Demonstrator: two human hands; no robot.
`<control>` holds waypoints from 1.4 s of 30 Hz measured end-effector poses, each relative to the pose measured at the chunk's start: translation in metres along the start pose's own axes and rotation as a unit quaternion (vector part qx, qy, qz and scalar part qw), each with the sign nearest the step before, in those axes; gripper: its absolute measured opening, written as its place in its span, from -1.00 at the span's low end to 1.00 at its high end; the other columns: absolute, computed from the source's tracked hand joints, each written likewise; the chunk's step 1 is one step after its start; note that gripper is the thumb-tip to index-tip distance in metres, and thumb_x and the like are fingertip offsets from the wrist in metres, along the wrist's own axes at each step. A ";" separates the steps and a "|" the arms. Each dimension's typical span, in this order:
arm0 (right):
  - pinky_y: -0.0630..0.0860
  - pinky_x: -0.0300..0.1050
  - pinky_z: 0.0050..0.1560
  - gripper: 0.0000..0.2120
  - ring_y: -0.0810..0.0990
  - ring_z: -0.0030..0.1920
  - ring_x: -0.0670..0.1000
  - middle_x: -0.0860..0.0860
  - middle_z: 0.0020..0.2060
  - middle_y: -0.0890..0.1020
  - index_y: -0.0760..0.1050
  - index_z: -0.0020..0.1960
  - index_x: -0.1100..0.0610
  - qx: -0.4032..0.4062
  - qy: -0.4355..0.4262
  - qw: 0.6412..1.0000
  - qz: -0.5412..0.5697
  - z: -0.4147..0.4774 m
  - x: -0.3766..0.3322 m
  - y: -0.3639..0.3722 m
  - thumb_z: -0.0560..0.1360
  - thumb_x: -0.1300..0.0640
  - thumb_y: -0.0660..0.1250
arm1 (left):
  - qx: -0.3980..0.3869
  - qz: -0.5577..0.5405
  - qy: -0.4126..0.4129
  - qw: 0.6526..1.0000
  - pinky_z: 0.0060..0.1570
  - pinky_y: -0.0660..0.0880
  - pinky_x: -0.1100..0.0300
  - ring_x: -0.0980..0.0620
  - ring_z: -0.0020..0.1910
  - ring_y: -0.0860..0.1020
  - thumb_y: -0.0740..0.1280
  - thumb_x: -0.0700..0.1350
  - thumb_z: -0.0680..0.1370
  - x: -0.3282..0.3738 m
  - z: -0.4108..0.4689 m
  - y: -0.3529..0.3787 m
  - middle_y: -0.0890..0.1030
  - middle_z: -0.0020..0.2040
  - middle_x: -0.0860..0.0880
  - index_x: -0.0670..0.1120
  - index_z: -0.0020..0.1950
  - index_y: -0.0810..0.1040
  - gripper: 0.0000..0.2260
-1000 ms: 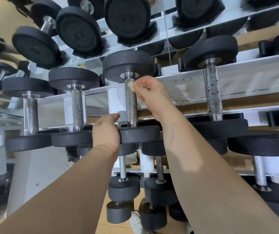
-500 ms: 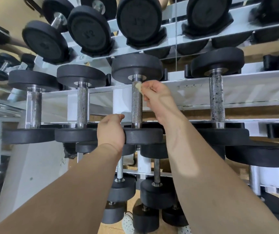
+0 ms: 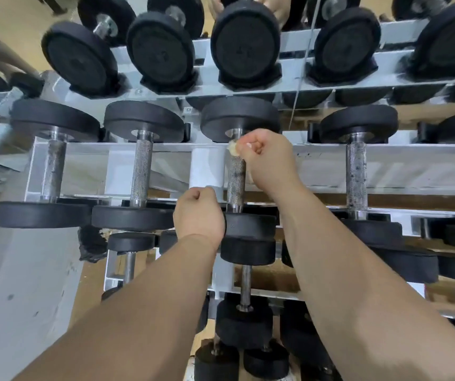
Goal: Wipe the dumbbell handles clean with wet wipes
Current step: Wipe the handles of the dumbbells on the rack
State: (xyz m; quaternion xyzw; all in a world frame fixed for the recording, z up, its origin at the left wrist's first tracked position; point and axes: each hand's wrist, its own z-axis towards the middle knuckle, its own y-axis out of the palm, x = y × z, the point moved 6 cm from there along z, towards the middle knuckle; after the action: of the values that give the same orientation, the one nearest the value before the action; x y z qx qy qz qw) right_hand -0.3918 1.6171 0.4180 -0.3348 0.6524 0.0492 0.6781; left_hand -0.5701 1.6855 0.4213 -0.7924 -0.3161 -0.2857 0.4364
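The right hand (image 3: 269, 158) has its fingers (image 3: 251, 146) pinched tight on a small wet wipe (image 3: 233, 149), pressed to the top of the middle dumbbell's handle (image 3: 236, 178). The left hand (image 3: 198, 213) is a closed fist beside the dumbbell's lower weight (image 3: 251, 225), on the white rack (image 3: 402, 166).

Bare forearms (image 3: 344, 270), no sleeves

My right hand (image 3: 269, 158) pinching a balled wet wipe (image 3: 233, 148) against the top of a knurled dumbbell handle (image 3: 236, 178), my left hand (image 3: 198, 213) fisted beside its lower weight (image 3: 251, 225), white rack (image 3: 385, 163) behind
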 end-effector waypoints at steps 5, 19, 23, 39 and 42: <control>0.48 -0.28 -0.10 -0.95 0.57 -0.19 -0.12 -0.12 -0.24 0.65 0.67 -0.12 0.04 -0.067 -0.055 0.988 -0.127 -0.024 -0.005 -0.004 0.50 0.07 0.47 | -0.009 0.055 0.023 0.998 -0.19 0.32 0.07 -0.12 -0.22 0.40 0.18 -0.07 0.59 0.005 -0.006 0.003 0.46 -0.31 -0.01 -0.03 -0.32 0.39 -0.73; 0.44 -0.12 -0.16 -0.89 0.54 -0.21 0.00 -0.05 -0.28 0.58 0.71 -0.13 0.07 -0.098 -0.212 0.915 -0.328 -0.027 -0.037 0.017 0.47 0.07 0.42 | -0.021 0.058 0.059 0.996 -0.02 0.46 -0.02 -0.15 0.02 0.52 0.13 -0.01 0.63 0.005 -0.012 0.005 0.62 -0.01 -0.08 -0.04 -0.02 0.53 -0.78; 0.35 -0.20 -0.15 -0.92 0.52 -0.22 -0.01 -0.06 -0.30 0.55 0.71 -0.12 0.09 -0.125 -0.220 0.912 -0.324 -0.018 -0.040 0.010 0.47 0.11 0.45 | -0.017 0.054 0.070 0.996 0.01 0.42 -0.02 -0.18 0.04 0.51 0.13 -0.04 0.63 0.005 -0.013 0.005 0.63 0.04 -0.13 -0.12 0.03 0.57 -0.74; 0.41 -0.24 -0.08 -0.89 0.51 -0.18 -0.12 -0.12 -0.21 0.60 0.70 -0.04 0.04 -0.018 -0.109 0.948 -0.298 -0.019 -0.038 0.009 0.52 0.11 0.40 | -0.053 -0.114 0.060 0.990 0.03 0.28 0.20 0.02 0.13 0.43 0.23 0.00 0.64 -0.023 -0.018 -0.005 0.36 0.16 0.06 -0.10 0.32 0.47 -0.70; 0.44 -0.26 -0.11 -0.90 0.53 -0.19 -0.14 -0.08 -0.22 0.66 0.71 -0.11 0.08 -0.108 -0.141 0.924 -0.340 -0.042 -0.038 0.011 0.51 0.15 0.42 | -0.101 -0.088 0.069 0.989 0.08 0.37 0.17 0.01 0.22 0.45 0.31 0.17 0.58 -0.032 -0.020 0.005 0.44 0.26 0.02 -0.05 0.38 0.43 -0.54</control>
State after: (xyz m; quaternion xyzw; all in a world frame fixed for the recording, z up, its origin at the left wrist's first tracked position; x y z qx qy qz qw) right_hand -0.4389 1.6176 0.4516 -0.5970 0.3881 -0.0675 0.6989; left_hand -0.5902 1.6582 0.4048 -0.7799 -0.3236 -0.4073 0.3480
